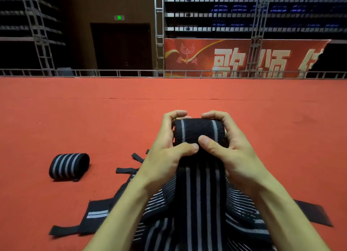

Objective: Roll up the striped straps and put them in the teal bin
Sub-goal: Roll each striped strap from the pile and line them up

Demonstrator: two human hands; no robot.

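Gripping a half-rolled striped strap (198,128) with both hands, left hand (165,151) and right hand (236,153) close together, 1 at each end of the roll. Thumbs pressed on the near face, tips almost touching, fingers curled over the far side. Roll held up off the floor, black with thin grey stripes. Unrolled tail (201,190) hanging straight down toward the viewer, into a heap of loose straps (159,202) spread between the forearms on the red carpet (187,96).

Left of the heap, well apart from the hands, 1 finished roll (69,166) lying on its side on the carpet, grey stripes showing. Nearer, at lower left, a flat strap end (97,213) with a thin black tab pointing left. Narrow black loops (129,169) poking out of the heap's left edge, between heap and finished roll. At lower right, a plain black flap (315,215) reaching out past the right forearm.

Beyond the hands, a wide run of carpet up to a faint seam, then on to its far edge along a low metal rail (131,73). Wide carpet too on the right of the hands, out to the frame edge. Behind the rail, a dark doorway (122,46) under a green sign (119,17), a red banner (206,47), rows of blue seats (277,8)
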